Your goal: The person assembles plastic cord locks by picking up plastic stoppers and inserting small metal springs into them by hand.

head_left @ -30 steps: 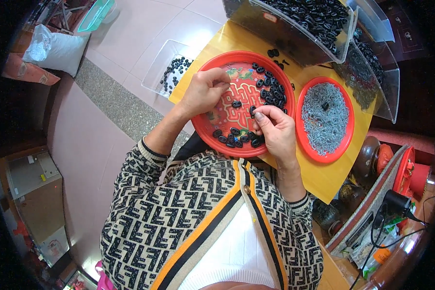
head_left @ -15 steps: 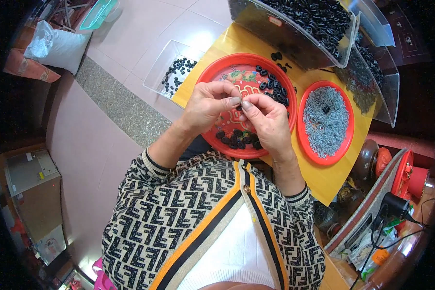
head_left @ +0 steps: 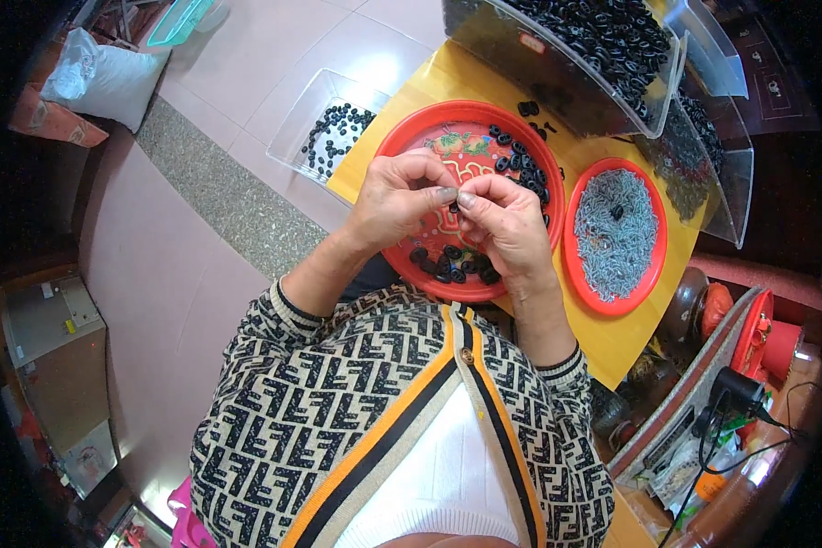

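Over the round red tray (head_left: 411,129), my left hand (head_left: 400,196) and my right hand (head_left: 507,224) meet, thumbs and forefingers pinched tip to tip. A small black part (head_left: 454,207) shows just under the joined fingertips; its exact shape is mostly hidden by them. Inside the tray, black oval rings (head_left: 527,171) lie along the right side, and a second group of small black pieces (head_left: 449,265) lies by the near edge. Right of my right hand stands an oval red tray (head_left: 572,258) heaped with small grey screw-like pieces (head_left: 616,247), with one black piece on top.
Both trays rest on a yellow board (head_left: 603,352). At the back right, a clear bin (head_left: 557,68) full of black rings overhangs it. A clear box (head_left: 292,137) with black pieces stands on the left. A power adapter (head_left: 742,388) with cables lies at right.
My hands stay pinched together at nearly the same spot, with only slight finger movement. The whole view has shifted a little.
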